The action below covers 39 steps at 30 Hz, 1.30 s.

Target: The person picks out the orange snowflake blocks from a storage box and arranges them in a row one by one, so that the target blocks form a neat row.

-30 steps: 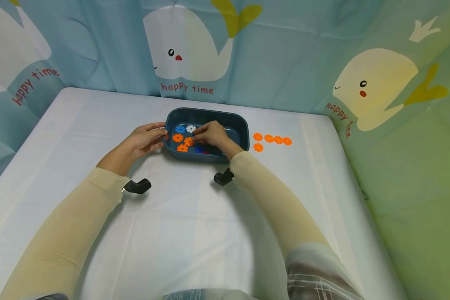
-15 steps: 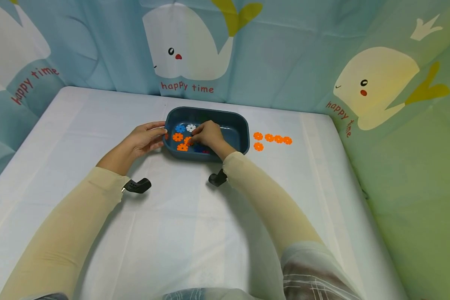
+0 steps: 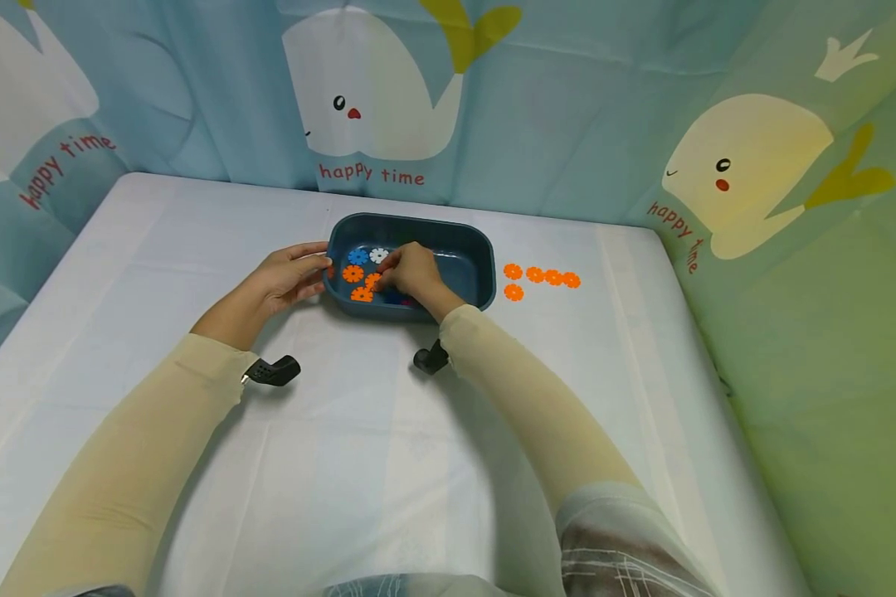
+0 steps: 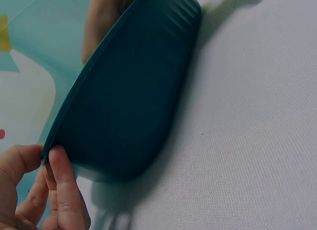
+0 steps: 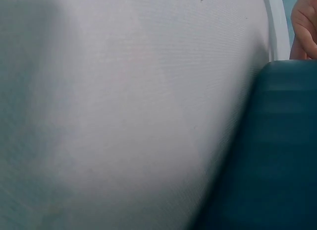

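A: Where's the piece?
B: Orange flower disc (image 3: 372, 280), inside the dark blue tub (image 3: 463, 240), left half, partly covered by the right hand (image 3: 416, 272).
A: Right grip?
B: Fingers bent down at the disc. Tips hidden, so can't tell if it's pinched or just touched.
A: Handling?
B: Looks like thin plastic: light, fairly stiff, maybe slick lying flat. I'd take it by the notched rim, thumb against fingertip, one edge tipped up first.
A: Neighbours?
B: White disc (image 3: 378, 255) and blue disc (image 3: 357, 256) toward the tub's far wall; two more orange ones nearer its left end. Darker pieces by the near wall, mostly hidden.
A: Left grip?
B: Left hand (image 3: 287, 278) pinches the tub's left rim; left wrist view confirms. Good spot: tub looks light and could slide.
A: Tub placement?
B: On the desk (image 3: 328, 464), nearer the far edge, between the far corners.
A: Outside it?
B: Orange row (image 3: 554, 278) off the tub's right end, toward the desk's right edge. One single orange disc (image 3: 513, 292) just nearer us. Whale-print curtain (image 3: 560, 124) behind.
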Motion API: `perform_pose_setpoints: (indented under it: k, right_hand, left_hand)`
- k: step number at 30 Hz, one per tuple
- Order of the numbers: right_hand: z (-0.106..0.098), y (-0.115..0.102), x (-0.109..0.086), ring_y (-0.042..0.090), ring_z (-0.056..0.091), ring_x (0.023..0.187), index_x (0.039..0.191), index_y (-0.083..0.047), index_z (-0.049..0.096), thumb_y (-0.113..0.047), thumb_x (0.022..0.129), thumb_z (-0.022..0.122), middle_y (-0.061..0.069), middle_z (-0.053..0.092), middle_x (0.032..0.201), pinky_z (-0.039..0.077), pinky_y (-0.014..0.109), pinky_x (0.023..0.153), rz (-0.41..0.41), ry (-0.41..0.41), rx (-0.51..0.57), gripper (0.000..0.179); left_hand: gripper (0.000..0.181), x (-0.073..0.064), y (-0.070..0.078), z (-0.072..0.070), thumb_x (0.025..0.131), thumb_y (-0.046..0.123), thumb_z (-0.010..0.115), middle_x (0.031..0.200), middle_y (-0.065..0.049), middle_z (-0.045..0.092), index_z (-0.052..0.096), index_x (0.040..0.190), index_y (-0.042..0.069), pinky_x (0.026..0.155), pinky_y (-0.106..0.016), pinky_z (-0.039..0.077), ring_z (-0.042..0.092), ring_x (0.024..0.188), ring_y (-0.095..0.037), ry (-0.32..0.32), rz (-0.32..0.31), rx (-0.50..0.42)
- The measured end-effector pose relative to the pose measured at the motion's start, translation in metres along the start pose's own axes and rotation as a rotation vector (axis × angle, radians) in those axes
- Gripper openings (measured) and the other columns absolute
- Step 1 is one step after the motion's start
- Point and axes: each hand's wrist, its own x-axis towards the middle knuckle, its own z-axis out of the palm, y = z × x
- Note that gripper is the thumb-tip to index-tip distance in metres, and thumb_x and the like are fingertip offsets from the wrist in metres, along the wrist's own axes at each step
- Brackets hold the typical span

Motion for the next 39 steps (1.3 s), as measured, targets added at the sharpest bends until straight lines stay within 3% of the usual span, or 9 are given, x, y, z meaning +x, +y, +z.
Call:
perform_pose_setpoints:
  k: [6, 10, 14, 20, 33, 39]
  right_hand:
    - [0.001, -0.001, 0.0, 0.014, 0.055, 0.078, 0.099, -0.007, 0.077, -0.009, 0.079, 0.083, 0.008, 0.068, 0.107, 0.046, 0.019, 0.064, 0.026, -0.015, 0.048, 0.022]
    - [0.001, -0.003, 0.0, 0.013, 0.052, 0.074, 0.098, -0.006, 0.076, -0.01, 0.08, 0.082, 0.007, 0.067, 0.1, 0.044, 0.018, 0.061, 0.041, -0.013, 0.042, 0.02]
    - [0.001, -0.003, 0.0, 0.015, 0.053, 0.078, 0.095, -0.007, 0.076, -0.012, 0.079, 0.083, 0.006, 0.067, 0.093, 0.045, 0.021, 0.066, 0.044, -0.009, 0.023, 0.018]
    - [0.0, -0.001, 0.002, 0.019, 0.056, 0.088, 0.091, -0.006, 0.074, -0.012, 0.08, 0.083, 0.007, 0.07, 0.1, 0.048, 0.027, 0.077, 0.016, 0.002, 0.027, 0.015]
    - [-0.01, 0.006, 0.001, 0.016, 0.055, 0.082, 0.095, -0.005, 0.072, -0.013, 0.085, 0.078, 0.01, 0.067, 0.109, 0.046, 0.021, 0.068, 0.035, -0.021, 0.091, 0.014]
    - [-0.015, 0.01, 0.0, 0.014, 0.062, 0.077, 0.098, -0.003, 0.073, -0.011, 0.087, 0.076, 0.011, 0.07, 0.105, 0.053, 0.021, 0.068, 0.043, -0.046, 0.149, 0.013]
  left_hand:
    - [0.055, 0.0, 0.0, -0.001, 0.097, 0.012, 0.061, 0.097, 0.003, 0.065, 0.043, 0.149, 0.015, 0.062, -0.016, 0.057, 0.064, 0.073, -0.006, 0.002, -0.007, -0.009]
    - [0.055, -0.001, 0.0, -0.001, 0.097, 0.012, 0.061, 0.094, 0.004, 0.064, 0.043, 0.15, 0.016, 0.061, -0.016, 0.056, 0.063, 0.071, -0.006, 0.005, -0.004, -0.002]
    - [0.055, -0.001, 0.0, -0.001, 0.098, 0.012, 0.06, 0.096, 0.004, 0.064, 0.043, 0.15, 0.015, 0.061, -0.016, 0.056, 0.063, 0.072, -0.006, 0.006, -0.001, -0.001]
    - [0.055, -0.001, 0.0, -0.002, 0.098, 0.012, 0.061, 0.099, 0.003, 0.065, 0.043, 0.15, 0.016, 0.062, -0.016, 0.056, 0.064, 0.075, -0.006, 0.006, -0.001, -0.004]
    - [0.055, -0.002, 0.001, 0.0, 0.098, 0.012, 0.061, 0.091, 0.005, 0.066, 0.043, 0.15, 0.015, 0.061, -0.016, 0.056, 0.064, 0.072, -0.005, -0.005, -0.003, -0.014]
    - [0.054, -0.002, 0.001, -0.001, 0.098, 0.012, 0.06, 0.087, 0.005, 0.067, 0.042, 0.149, 0.015, 0.059, -0.016, 0.056, 0.064, 0.069, -0.005, -0.014, -0.004, -0.027]
